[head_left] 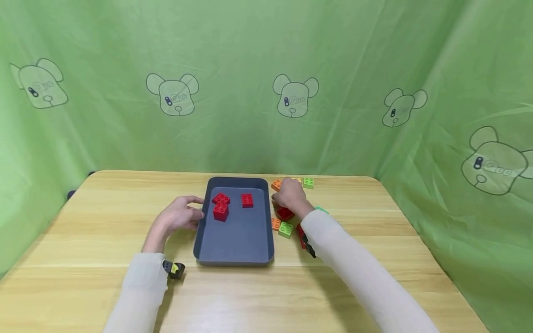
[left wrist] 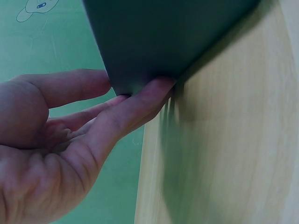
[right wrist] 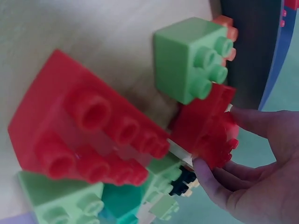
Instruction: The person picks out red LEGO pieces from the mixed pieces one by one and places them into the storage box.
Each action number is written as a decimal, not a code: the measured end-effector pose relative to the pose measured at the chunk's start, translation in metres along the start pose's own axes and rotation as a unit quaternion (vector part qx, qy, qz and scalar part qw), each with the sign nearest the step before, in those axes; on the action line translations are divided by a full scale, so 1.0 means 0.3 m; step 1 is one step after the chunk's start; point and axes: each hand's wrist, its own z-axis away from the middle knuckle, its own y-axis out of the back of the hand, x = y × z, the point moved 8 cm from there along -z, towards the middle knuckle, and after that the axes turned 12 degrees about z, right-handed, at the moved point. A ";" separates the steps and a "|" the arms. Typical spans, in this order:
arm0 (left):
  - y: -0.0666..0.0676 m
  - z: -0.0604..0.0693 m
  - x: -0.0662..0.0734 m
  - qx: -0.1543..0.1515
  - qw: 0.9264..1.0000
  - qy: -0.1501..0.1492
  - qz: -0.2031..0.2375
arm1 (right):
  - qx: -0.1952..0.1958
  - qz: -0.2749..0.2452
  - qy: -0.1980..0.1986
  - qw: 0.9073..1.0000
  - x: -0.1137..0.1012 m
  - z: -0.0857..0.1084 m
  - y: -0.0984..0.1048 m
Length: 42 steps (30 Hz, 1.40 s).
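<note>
My left hand (head_left: 180,213) rests its fingertips against the left side of a dark grey tray (head_left: 233,245). In the left wrist view, the fairly straight fingers (left wrist: 119,112) touch the tray's outer wall (left wrist: 154,42) close to the table. Just right of the tray, my right hand (head_left: 290,193) pinches a red toy building brick (right wrist: 208,123) between thumb and fingers. Part of that brick is hidden by the hand. Inside the tray lie a few red bricks, one (head_left: 220,212) touching or overlapping another (head_left: 221,198), and one apart (head_left: 247,200).
Close around the right hand are a lime green brick (head_left: 285,230), an orange brick (head_left: 275,224) and a longer red brick (right wrist: 93,121). Farther back sit another orange brick (head_left: 276,185) and a lime green one (head_left: 308,183). A green curtain (head_left: 233,138) hangs behind the wooden table (head_left: 233,300).
</note>
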 end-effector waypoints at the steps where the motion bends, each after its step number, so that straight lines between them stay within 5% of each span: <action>1: 0.000 0.000 0.000 -0.001 1.000 -0.001 0.000 | 0.004 -0.004 0.000 1.000 -0.002 -0.002 0.006; 20: 0.002 0.000 -0.002 0.003 1.000 0.007 0.007 | 0.040 -0.002 0.084 0.996 -0.169 0.052 0.101; 30: 0.006 -0.003 0.000 0.004 1.000 0.002 -0.003 | 0.014 0.031 0.149 0.988 -0.297 0.131 0.058; 42: 0.005 -0.004 0.000 0.003 1.000 0.000 0.001 | -0.044 0.028 0.169 0.984 -0.338 0.173 -0.017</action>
